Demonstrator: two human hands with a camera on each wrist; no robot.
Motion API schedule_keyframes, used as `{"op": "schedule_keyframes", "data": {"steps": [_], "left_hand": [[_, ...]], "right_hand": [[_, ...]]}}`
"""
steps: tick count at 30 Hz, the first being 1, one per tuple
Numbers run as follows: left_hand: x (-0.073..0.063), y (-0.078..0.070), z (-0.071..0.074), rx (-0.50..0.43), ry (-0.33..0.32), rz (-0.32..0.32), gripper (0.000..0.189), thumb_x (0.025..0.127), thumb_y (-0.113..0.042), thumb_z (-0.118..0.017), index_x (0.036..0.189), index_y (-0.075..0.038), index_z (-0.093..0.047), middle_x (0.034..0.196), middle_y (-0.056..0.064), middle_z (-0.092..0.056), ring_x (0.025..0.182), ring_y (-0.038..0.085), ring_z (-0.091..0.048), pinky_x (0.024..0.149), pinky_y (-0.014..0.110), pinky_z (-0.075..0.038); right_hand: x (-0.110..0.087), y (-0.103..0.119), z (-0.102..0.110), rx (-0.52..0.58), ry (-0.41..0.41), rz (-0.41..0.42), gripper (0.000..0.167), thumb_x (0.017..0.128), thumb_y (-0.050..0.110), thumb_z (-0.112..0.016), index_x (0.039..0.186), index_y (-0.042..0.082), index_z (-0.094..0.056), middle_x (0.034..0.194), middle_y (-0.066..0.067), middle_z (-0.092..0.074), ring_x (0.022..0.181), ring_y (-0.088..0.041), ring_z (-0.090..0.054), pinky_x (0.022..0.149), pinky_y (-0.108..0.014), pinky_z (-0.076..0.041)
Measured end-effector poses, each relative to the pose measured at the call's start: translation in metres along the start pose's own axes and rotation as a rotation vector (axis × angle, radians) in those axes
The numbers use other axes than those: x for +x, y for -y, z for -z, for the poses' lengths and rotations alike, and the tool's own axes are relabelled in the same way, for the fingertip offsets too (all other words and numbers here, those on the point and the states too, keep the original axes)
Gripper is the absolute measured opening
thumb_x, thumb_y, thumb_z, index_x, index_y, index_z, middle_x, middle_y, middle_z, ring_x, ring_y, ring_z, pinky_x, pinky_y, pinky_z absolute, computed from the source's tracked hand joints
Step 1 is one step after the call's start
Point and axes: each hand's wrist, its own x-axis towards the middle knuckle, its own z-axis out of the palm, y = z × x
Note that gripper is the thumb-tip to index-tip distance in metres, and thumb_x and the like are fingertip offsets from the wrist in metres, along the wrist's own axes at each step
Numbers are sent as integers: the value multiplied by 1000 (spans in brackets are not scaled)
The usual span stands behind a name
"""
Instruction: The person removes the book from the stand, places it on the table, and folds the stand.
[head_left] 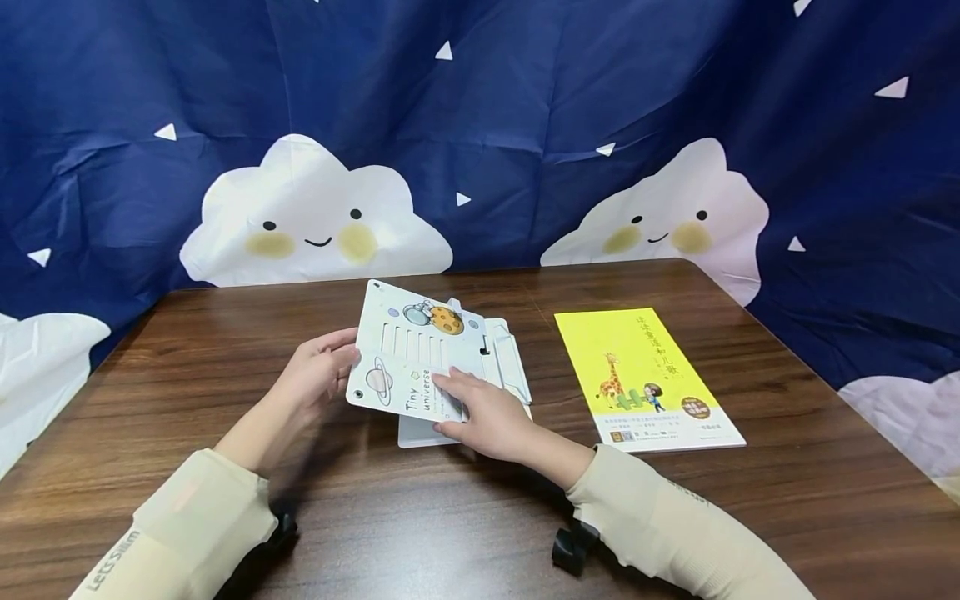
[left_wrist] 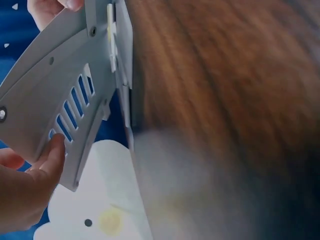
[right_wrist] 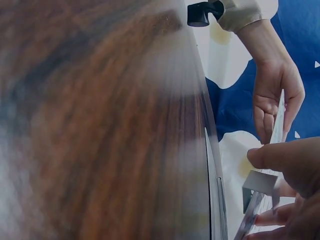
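Note:
A white metal book stand (head_left: 397, 346), printed with planets and the words "Tiny universe", is tilted up over its flat base (head_left: 423, 433) on the table. My left hand (head_left: 315, 371) pinches the panel's left edge. In the left wrist view, its fingertips (left_wrist: 57, 145) lie against the slotted grey back. My right hand (head_left: 491, 417) grips the lower right part of the panel, fingers over the printed face. Beside the right thumb (right_wrist: 270, 156), the right wrist view shows a bent metal clip (right_wrist: 260, 182) on the stand's edge.
A yellow book (head_left: 626, 358) with a giraffe on its cover lies flat to the right of the stand. The brown wooden table (head_left: 360, 517) ends at a dark blue curtain (head_left: 495, 108) with smiling clouds.

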Motion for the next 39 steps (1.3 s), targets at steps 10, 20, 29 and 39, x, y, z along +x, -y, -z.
{"op": "schedule_keyframes", "data": {"steps": [10, 20, 29, 39], "left_hand": [[-1, 8, 8, 44, -18, 44, 45, 86, 4, -37, 129, 11, -25, 115, 21, -48, 81, 10, -56, 70, 26, -48], [0, 19, 12, 133, -51, 67, 46, 80, 7, -38, 125, 14, -30, 104, 19, -54, 74, 10, -56, 66, 25, -48], [1, 23, 14, 156, -88, 101, 46, 78, 9, -41, 123, 14, -33, 92, 15, -59, 70, 11, -56, 63, 25, -49], [2, 28, 15, 168, -81, 139, 48, 77, 10, -42, 124, 14, -31, 87, 13, -59, 69, 13, -57, 64, 28, -49]], "right_hand": [[-2, 1, -1, -42, 25, -3, 57, 76, 37, -63, 126, 14, -46, 130, -10, -39, 115, -27, -37, 88, -44, -35], [-3, -1, -7, -90, 20, 7, 54, 76, 38, -63, 122, 15, -50, 127, -8, -42, 114, -26, -39, 84, -46, -38], [-4, -1, -7, -114, 39, 7, 51, 76, 38, -63, 121, 16, -52, 126, -7, -44, 114, -24, -40, 84, -45, -38], [-4, -1, -7, -131, 56, 9, 49, 76, 38, -62, 120, 16, -53, 125, -6, -45, 114, -23, -40, 85, -43, -39]]}}
